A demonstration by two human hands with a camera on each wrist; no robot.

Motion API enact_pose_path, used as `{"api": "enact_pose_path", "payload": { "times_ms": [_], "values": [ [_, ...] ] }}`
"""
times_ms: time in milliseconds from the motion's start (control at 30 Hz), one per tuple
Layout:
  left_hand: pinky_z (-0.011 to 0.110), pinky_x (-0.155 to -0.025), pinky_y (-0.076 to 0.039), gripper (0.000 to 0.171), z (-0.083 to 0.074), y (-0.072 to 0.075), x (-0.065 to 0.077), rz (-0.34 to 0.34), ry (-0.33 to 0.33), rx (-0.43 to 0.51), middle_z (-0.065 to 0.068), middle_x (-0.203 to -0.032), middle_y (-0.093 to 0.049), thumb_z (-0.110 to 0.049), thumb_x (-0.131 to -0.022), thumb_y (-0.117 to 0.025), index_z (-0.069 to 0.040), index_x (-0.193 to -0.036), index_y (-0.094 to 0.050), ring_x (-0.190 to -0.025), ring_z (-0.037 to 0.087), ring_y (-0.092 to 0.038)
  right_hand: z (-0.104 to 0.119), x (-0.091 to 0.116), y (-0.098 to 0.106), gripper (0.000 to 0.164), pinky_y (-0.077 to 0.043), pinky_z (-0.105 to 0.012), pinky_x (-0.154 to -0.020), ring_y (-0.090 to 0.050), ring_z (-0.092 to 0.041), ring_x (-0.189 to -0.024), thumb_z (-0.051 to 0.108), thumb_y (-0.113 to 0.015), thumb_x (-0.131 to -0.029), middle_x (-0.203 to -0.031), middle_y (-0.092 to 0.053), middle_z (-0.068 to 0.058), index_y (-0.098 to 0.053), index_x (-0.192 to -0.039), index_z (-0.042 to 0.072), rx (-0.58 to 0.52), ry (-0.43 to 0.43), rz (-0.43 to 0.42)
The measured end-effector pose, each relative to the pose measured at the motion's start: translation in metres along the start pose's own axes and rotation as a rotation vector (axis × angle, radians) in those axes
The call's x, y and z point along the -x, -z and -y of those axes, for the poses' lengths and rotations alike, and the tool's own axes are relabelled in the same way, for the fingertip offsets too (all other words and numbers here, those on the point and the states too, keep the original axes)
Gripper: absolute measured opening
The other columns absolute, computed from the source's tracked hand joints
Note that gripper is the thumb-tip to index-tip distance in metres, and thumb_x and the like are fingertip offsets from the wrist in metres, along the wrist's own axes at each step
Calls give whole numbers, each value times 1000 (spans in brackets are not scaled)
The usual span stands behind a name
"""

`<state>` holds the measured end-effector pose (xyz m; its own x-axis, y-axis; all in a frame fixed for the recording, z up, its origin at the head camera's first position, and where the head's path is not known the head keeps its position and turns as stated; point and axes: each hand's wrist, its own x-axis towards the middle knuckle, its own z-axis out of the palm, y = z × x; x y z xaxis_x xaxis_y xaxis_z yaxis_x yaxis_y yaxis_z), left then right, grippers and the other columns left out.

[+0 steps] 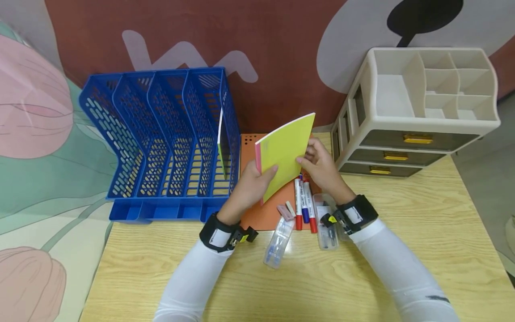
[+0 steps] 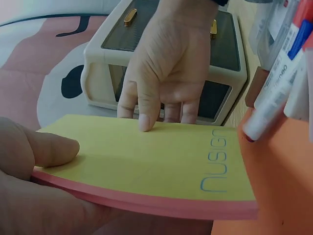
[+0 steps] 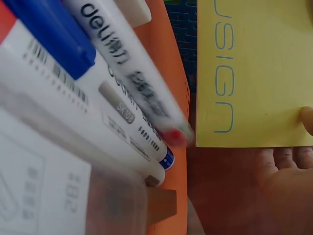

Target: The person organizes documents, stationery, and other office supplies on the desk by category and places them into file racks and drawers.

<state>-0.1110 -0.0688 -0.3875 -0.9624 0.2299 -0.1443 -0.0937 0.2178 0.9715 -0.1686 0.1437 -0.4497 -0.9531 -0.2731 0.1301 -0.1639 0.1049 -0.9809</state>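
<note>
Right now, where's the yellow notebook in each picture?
Head: the yellow notebook is near the middle, slightly right.
Left wrist: it stretches across the lower middle.
Right wrist: upper right, cut off by the picture's edge.
Shared landmark: the markers, below the notebook in head, upper right in left wrist, left side in right wrist.

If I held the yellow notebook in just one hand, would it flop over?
Probably a little: the yellow notebook bows gently between the left hand and the right hand. It might not fold right over, since it looks thicker than a single sheet. It's likely light for its size, because it looks quite thin.
</note>
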Motion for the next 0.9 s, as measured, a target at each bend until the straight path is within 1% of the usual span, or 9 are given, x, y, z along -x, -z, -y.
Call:
{"api": "enact_pose_path", "payload": {
  "times_ms": [133,267,400,500,567,633,733,833,900],
  "values": [
    [44,-104,-55,37,-1,2,4,-21,-26,-66,18,-134,-69,-17,-109,-51,-1,-141,-58,-116,29,-71,5,2,0,39,-56,-18,-95,-65,-9,-114,-3,-59,-101,-136,-61,-29,-45,-137,-5,-4,10,2],
    [44,-105,-54,37,0,3,7,-24,-58,-110,18,-136,-68,-16,-108,-52,0,-142,-58,-117,28,-70,9,4,2,40,-56,-21,-97,-66,-13,-118,1,-60,-101,-138,-62,-26,-46,-139,-2,14,18,43],
    [41,-101,-57,37,-1,6,10,-6,-62,-126,17,-132,-70,-17,-108,-53,0,-140,-60,-110,29,-71,11,7,8,41,-56,-18,-93,-67,-13,-111,6,-63,-102,-135,-65,-23,-50,-141,-1,119,14,91],
    [32,-81,-58,35,-2,9,13,23,-58,-149,19,-120,-73,-18,-108,-53,1,-136,-62,-86,26,-70,12,9,11,37,-56,-16,-88,-67,-9,-104,8,-64,-102,-130,-67,-22,-57,-137,-2,186,5,119],
    [27,-66,-50,33,-2,12,15,43,-72,-169,20,-108,-72,-18,-108,-52,2,-132,-64,-70,22,-63,13,10,12,35,-56,-16,-88,-67,-13,-105,8,-64,-102,-130,-67,-22,-59,-135,-4,201,1,138],
    [25,-56,-40,31,-1,14,17,63,-87,-189,19,-88,-66,-19,-109,-52,4,-124,-67,-58,17,-51,13,12,13,34,-55,-15,-89,-68,-18,-108,8,-64,-102,-131,-67,-21,-61,-134,-3,209,-3,152],
    [25,-59,-41,29,0,17,21,78,-123,-219,14,-87,-64,-18,-109,-52,4,-121,-67,-62,15,-50,12,18,15,37,-55,-16,-93,-67,-30,-116,10,-65,-102,-134,-66,-20,-60,-136,-1,238,-8,167],
    [24,-63,-43,31,-2,19,26,92,-134,-236,14,-101,-70,-17,-109,-51,2,-126,-67,-68,15,-53,10,27,19,39,-54,-22,-100,-64,-35,-124,11,-65,-102,-137,-64,-19,-58,-140,2,257,-8,173],
    [24,-59,-41,32,-4,20,30,100,-142,-236,15,-107,-71,-17,-109,-51,2,-130,-66,-63,16,-50,8,33,22,38,-52,-24,-104,-62,-35,-127,12,-64,-103,-137,-64,-18,-59,-139,3,280,-1,178]
  ]
}}
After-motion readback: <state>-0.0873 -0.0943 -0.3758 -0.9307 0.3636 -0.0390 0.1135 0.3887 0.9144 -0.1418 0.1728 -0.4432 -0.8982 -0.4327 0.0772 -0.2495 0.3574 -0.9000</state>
